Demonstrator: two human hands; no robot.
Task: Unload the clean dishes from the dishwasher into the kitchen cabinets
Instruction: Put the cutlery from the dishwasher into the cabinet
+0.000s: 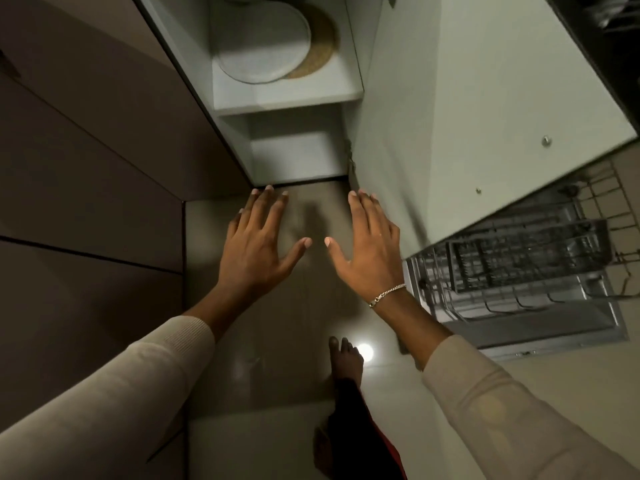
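Floor: glossy beige tiled floor (277, 393); open white cabinet (287, 98) far, its door (467, 98) swung right
Dishes: round white plate (263, 43) on brown woven mat (323, 43), upper shelf; grey wire dishwasher rack (519, 271) near right
Left hand (258, 244): fingers (265, 209) spread, released, holding nothing
Right hand (367, 244): likewise released
Advice: turn right to the rack, lift any dishes left two-handed, mind the door edge

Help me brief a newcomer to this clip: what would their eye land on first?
The left hand and right hand spread open mid-frame over the floor, holding nothing. Above them, an open cabinet shows a white plate on its upper shelf, partly over a woven mat. At right, the pulled-out dishwasher rack is partly hidden behind the cabinet door.
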